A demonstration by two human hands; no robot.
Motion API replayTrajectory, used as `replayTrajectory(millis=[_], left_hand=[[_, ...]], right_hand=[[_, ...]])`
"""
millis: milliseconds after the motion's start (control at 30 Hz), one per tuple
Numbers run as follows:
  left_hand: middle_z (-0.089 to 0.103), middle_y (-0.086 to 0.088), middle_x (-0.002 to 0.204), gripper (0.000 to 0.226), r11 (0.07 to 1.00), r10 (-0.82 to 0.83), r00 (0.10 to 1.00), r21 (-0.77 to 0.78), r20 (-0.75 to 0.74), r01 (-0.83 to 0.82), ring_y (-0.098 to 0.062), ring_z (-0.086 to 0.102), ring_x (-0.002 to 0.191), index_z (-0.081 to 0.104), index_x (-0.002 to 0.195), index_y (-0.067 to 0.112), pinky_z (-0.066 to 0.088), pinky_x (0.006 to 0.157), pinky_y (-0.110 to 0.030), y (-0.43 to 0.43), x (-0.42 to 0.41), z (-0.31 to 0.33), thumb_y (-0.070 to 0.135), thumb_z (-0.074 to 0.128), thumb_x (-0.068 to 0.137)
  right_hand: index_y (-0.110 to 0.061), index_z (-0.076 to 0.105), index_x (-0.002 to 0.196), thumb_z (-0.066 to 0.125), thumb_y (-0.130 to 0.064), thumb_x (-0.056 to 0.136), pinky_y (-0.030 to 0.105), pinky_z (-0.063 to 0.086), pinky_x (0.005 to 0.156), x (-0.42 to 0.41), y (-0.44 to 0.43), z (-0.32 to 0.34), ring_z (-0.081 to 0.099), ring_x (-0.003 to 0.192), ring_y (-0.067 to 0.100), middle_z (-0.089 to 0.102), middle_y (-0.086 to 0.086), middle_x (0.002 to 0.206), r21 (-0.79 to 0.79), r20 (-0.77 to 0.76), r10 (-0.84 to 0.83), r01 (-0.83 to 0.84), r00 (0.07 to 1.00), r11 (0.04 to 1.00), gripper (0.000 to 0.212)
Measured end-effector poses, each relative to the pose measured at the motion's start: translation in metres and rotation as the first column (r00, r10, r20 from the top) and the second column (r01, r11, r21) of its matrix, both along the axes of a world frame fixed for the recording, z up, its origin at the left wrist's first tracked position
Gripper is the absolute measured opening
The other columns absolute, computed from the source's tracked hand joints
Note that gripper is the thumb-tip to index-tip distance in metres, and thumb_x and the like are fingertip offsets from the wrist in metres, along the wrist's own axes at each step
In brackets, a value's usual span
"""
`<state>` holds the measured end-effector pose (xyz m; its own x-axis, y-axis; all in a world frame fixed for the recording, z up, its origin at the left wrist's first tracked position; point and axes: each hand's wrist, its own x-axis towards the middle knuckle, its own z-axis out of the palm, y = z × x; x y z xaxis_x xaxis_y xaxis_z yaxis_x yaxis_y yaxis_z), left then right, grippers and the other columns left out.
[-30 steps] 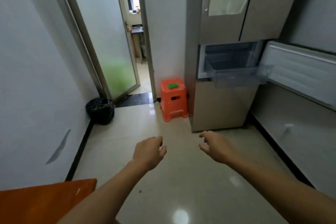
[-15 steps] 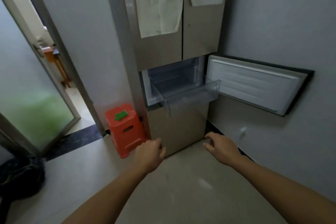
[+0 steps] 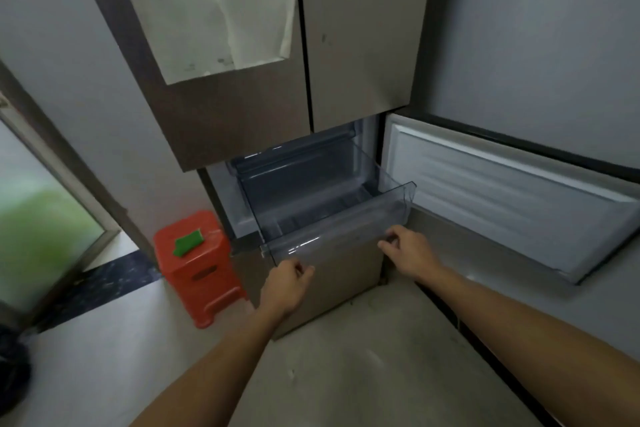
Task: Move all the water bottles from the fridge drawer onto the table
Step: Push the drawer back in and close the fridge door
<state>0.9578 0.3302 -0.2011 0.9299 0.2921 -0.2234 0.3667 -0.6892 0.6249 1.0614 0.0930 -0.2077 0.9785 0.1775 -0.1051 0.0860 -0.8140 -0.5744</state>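
We take this for a home kitchen corner: a tall brown fridge (image 3: 360, 45) fills the upper middle, its clear drawer (image 3: 332, 232) pulled out. An orange plastic stool (image 3: 197, 267) stands at lower left, a frosted glass door (image 3: 41, 229) lines the left edge, and a pale glossy floor (image 3: 104, 340) lies below.

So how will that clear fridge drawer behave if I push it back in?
Probably light: the drawer looks empty and thin-walled. Its glossy clear plastic may be slippery. Pushed at one corner, the wide front might skew or flex.
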Motion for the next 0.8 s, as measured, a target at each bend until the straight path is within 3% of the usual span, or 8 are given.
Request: replayTrajectory(millis=[67, 167, 300, 433, 500, 600, 700, 800], left_hand=[[0.059, -0.009, 0.066, 0.025, 0.940, 0.157, 0.987, -0.302, -0.029, -0.158, -0.026, 0.059, 0.056, 0.057, 0.085, 0.010, 0.051, 0.052, -0.033, -0.005, 0.026, -0.004, 0.033, 0.053, 0.095], [0.056, -0.014, 0.070, 0.032, 0.735, 0.346, 0.928, -0.575, -0.137, -0.359, -0.023, 0.054, 0.051, 0.055, 0.099, 0.005, 0.042, 0.041, -0.025, -0.010, 0.058, -0.014, 0.036, 0.045, 0.099], [0.057, -0.014, 0.075, 0.036, 0.475, 0.481, 0.830, -0.712, -0.282, -0.517, -0.025, 0.056, 0.058, 0.050, 0.083, 0.017, 0.047, 0.042, -0.027, -0.009, 0.089, -0.036, 0.044, 0.034, 0.101], [0.057, -0.015, 0.079, 0.040, 0.313, 0.590, 0.740, -0.754, -0.322, -0.578, -0.026, 0.055, 0.057, 0.050, 0.089, 0.014, 0.047, 0.038, -0.027, -0.014, 0.115, -0.064, 0.046, 0.029, 0.101], [0.057, -0.017, 0.078, 0.041, 0.251, 0.630, 0.707, -0.778, -0.321, -0.576, -0.027, 0.054, 0.055, 0.051, 0.096, 0.010, 0.046, 0.035, -0.027, -0.017, 0.127, -0.071, 0.045, 0.030, 0.101], [0.059, -0.017, 0.076, 0.042, 0.221, 0.670, 0.672, -0.779, -0.316, -0.587, -0.026, 0.055, 0.052, 0.050, 0.093, 0.007, 0.044, 0.034, -0.027, -0.013, 0.145, -0.069, 0.044, 0.031, 0.101], [0.061, -0.015, 0.076, 0.041, 0.196, 0.685, 0.662, -0.797, -0.305, -0.571, -0.019, 0.058, 0.044, 0.048, 0.086, 0.009, 0.045, 0.035, -0.025, 0.009, 0.172, -0.061, 0.043, 0.030, 0.102], [0.060, -0.011, 0.077, 0.043, 0.191, 0.650, 0.684, -0.801, -0.331, -0.568, -0.015, 0.061, 0.048, 0.050, 0.094, 0.009, 0.049, 0.041, -0.025, 0.037, 0.197, -0.056, 0.045, 0.028, 0.101]], right_hand=[[-0.015, 0.061, 0.114, 0.059, -0.039, 0.092, 0.040, 0.054, 0.082, 0.039, 0.005, -0.009, 0.064, 0.093, 0.026, 0.067, 0.005, 0.098, 0.098, -0.048, -0.050, 0.054, 0.998, 0.994, 0.033], [-0.010, 0.059, 0.111, 0.052, -0.032, 0.097, 0.036, 0.054, 0.061, 0.088, 0.019, -0.022, 0.065, 0.076, 0.022, 0.066, 0.010, 0.095, 0.342, -0.258, -0.172, 0.257, 0.951, 0.904, 0.026], [-0.010, 0.051, 0.116, 0.038, -0.034, 0.103, 0.034, 0.051, 0.054, 0.142, 0.028, -0.041, 0.063, 0.073, 0.023, 0.063, 0.017, 0.100, 0.500, -0.533, -0.322, 0.598, 0.783, 0.627, 0.030], [-0.007, 0.047, 0.120, 0.031, -0.034, 0.105, 0.034, 0.050, 0.055, 0.171, 0.033, -0.057, 0.061, 0.064, 0.021, 0.062, 0.020, 0.097, 0.521, -0.667, -0.389, 0.771, 0.635, 0.366, 0.035], [-0.004, 0.048, 0.121, 0.030, -0.034, 0.105, 0.032, 0.048, 0.054, 0.182, 0.036, -0.057, 0.060, 0.062, 0.021, 0.064, 0.023, 0.097, 0.518, -0.683, -0.393, 0.788, 0.615, 0.333, 0.039], [-0.019, 0.044, 0.109, 0.028, -0.030, 0.106, 0.031, 0.045, 0.055, 0.201, 0.044, -0.049, 0.059, 0.064, 0.021, 0.061, 0.014, 0.081, 0.542, -0.677, -0.383, 0.778, 0.628, 0.318, 0.019], [-0.019, 0.045, 0.086, 0.028, -0.028, 0.106, 0.031, 0.043, 0.057, 0.224, 0.058, -0.044, 0.062, 0.070, 0.023, 0.063, 0.011, 0.080, 0.549, -0.684, -0.310, 0.745, 0.661, 0.379, 0.028], [-0.019, 0.050, 0.090, 0.030, -0.033, 0.106, 0.031, 0.046, 0.057, 0.248, 0.075, -0.046, 0.065, 0.074, 0.022, 0.068, 0.010, 0.085, 0.552, -0.694, -0.235, 0.713, 0.680, 0.432, 0.029]])
